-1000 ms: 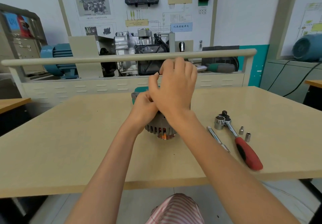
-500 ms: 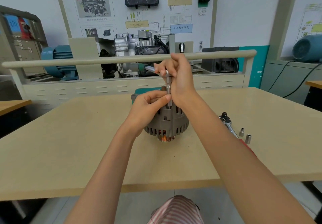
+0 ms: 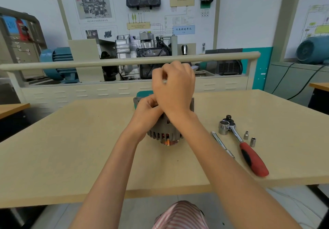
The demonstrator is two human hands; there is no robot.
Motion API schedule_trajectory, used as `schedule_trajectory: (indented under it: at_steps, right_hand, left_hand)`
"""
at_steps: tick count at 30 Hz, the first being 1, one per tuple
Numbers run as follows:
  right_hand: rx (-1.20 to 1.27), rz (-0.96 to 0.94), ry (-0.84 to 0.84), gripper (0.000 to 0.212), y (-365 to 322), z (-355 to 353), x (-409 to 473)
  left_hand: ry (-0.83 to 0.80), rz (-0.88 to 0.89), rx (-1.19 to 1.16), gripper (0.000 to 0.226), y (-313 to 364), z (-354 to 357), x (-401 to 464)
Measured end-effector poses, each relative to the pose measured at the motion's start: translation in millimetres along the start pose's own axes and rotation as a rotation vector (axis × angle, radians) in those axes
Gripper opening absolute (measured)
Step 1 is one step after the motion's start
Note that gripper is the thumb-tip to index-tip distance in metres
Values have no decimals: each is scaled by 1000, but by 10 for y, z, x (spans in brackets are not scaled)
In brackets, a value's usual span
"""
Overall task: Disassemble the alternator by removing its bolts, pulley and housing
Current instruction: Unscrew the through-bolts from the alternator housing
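Hands hide alternator top, grip unclear; ratchet, sockets lie right.

Alternator top and any tool hidden behind both hands.

A beige surface fronts a railed bench. Behind, a white wall carries a diagram board. Blue motors flank it.

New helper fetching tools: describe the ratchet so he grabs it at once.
On the beige table, look right of the grey alternator. The ratchet lies there among a steel extension bar and two small sockets; it alone has a red handle.
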State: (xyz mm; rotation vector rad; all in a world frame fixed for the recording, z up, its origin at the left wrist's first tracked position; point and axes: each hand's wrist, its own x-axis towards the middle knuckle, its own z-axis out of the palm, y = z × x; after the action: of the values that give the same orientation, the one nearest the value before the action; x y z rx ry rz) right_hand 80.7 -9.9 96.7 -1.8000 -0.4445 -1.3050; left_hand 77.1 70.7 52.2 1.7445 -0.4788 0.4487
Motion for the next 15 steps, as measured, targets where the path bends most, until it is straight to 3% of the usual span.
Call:
schedule_trajectory:
  at_steps: [5, 10, 12, 15]
  right_hand:
    - [563, 245, -143, 39, 26, -38, 149]
    - [1028, 476, -303, 55, 161, -48, 269]
    - [1119, 512, -326, 59, 175, -47, 296]
    - [978, 453, -245, 50, 153, -40, 225]
  left_hand:
    - [-46, 16, -24, 18, 15, 9, 6]
    - [-31, 3, -29, 15, 21, 13, 16]
    - [-16, 2, -26, 13, 15, 15, 19]
    - [-4, 5, -13, 11, 10, 18, 31]
